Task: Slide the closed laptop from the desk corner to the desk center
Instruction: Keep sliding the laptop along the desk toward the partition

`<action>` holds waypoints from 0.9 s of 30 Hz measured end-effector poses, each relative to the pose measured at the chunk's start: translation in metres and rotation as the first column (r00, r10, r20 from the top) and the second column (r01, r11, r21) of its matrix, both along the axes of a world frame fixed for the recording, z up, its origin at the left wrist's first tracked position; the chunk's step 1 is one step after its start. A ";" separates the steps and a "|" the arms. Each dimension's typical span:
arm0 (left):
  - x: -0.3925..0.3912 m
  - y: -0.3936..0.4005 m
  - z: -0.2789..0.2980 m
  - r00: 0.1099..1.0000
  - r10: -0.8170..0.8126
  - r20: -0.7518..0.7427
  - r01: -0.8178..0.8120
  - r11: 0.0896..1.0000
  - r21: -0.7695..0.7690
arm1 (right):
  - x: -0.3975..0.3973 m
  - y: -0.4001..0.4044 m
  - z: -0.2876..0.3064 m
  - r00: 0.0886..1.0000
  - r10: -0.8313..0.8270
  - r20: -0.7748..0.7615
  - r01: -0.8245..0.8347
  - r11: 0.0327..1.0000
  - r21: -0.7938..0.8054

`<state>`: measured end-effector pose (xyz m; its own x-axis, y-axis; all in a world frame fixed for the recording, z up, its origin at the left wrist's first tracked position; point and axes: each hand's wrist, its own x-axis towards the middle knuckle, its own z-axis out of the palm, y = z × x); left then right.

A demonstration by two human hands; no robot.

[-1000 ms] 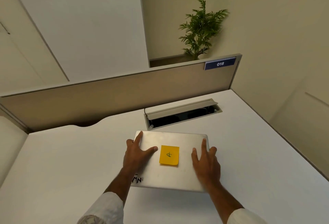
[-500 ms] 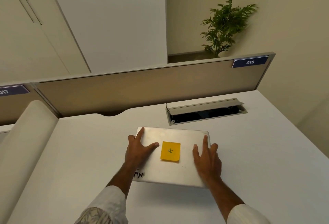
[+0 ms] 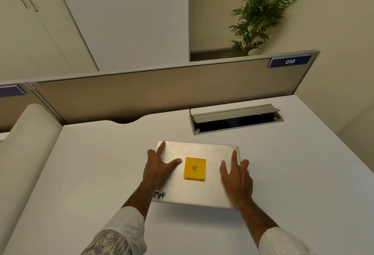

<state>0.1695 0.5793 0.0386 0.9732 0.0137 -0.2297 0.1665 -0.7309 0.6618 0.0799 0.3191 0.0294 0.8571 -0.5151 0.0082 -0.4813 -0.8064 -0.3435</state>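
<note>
Closed silver laptop (image 3: 197, 173) with yellow sticky note (image 3: 194, 168) lies mid white desk (image 3: 85, 173), bare room all sides, open cable tray (image 3: 236, 119) behind. Left hand (image 3: 156, 168) and right hand (image 3: 236, 175) flat on lid, fingers spread wide. Versus earlier: same hold, view swung left.

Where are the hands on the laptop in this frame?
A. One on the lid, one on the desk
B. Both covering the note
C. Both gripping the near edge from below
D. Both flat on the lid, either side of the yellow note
D: the left hand and right hand lie flat on the laptop lid, with the yellow note uncovered between them.
</note>
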 end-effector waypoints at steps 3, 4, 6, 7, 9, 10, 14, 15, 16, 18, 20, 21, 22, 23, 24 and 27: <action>0.002 -0.001 -0.005 1.000 -0.025 -0.006 0.026 0.999 0.032 | 0.000 -0.001 -0.002 1.000 -0.003 -0.013 0.003 1.000 0.004; 0.003 -0.001 -0.008 0.999 -0.033 -0.011 0.034 0.999 0.042 | 0.000 -0.002 -0.004 1.000 -0.005 -0.022 0.005 1.000 0.005; 0.004 -0.001 -0.012 0.999 -0.047 -0.015 0.048 0.997 0.058 | 0.000 -0.002 -0.006 0.999 -0.007 -0.036 0.007 1.000 0.000; 0.005 -0.002 -0.015 0.998 -0.054 -0.019 0.055 0.996 0.066 | 0.000 -0.002 -0.008 0.999 -0.008 -0.045 0.008 1.000 -0.004; 0.006 -0.001 -0.020 0.997 -0.065 -0.027 0.067 0.994 0.082 | -0.001 -0.003 -0.012 0.998 -0.008 -0.063 0.007 1.000 -0.006; 0.006 0.000 -0.023 0.997 -0.072 -0.033 0.074 0.993 0.088 | -0.002 -0.002 -0.014 0.997 -0.008 -0.074 0.007 1.000 -0.004; 0.007 0.001 -0.033 0.993 -0.105 -0.053 0.111 0.987 0.119 | -0.004 -0.003 -0.022 0.995 -0.006 -0.102 0.006 1.000 -0.003; 0.008 0.001 -0.035 0.992 -0.117 -0.056 0.124 0.983 0.137 | -0.004 -0.003 -0.025 0.994 -0.006 -0.108 0.006 1.000 -0.004; 0.009 0.001 -0.038 0.990 -0.131 -0.058 0.139 0.978 0.156 | -0.004 -0.003 -0.027 0.993 -0.006 -0.117 0.006 1.000 -0.004; 0.010 0.001 -0.042 0.985 -0.162 -0.066 0.172 0.968 0.183 | -0.004 -0.003 -0.031 0.991 -0.008 -0.132 0.007 1.000 -0.005; 0.011 0.001 -0.046 0.978 -0.193 -0.082 0.206 0.957 0.203 | -0.005 -0.003 -0.035 0.990 -0.012 -0.143 0.012 1.000 -0.008; 0.010 0.001 -0.047 0.975 -0.206 -0.087 0.221 0.952 0.214 | -0.006 -0.003 -0.036 0.989 -0.013 -0.147 0.012 1.000 -0.010; 0.011 0.001 -0.049 0.971 -0.220 -0.092 0.235 0.945 0.225 | -0.006 -0.003 -0.038 0.988 -0.014 -0.152 0.012 1.000 -0.012; 0.011 0.001 -0.050 0.967 -0.236 -0.098 0.253 0.938 0.237 | -0.006 -0.003 -0.040 0.987 -0.015 -0.157 0.013 1.000 -0.014; 0.011 0.001 -0.052 0.962 -0.252 -0.103 0.271 0.930 0.249 | -0.006 -0.003 -0.041 0.987 -0.014 -0.163 0.012 1.000 -0.016; 0.012 0.002 -0.057 0.948 -0.294 -0.117 0.316 0.906 0.281 | -0.005 -0.003 -0.045 0.983 -0.012 -0.181 0.009 1.000 -0.017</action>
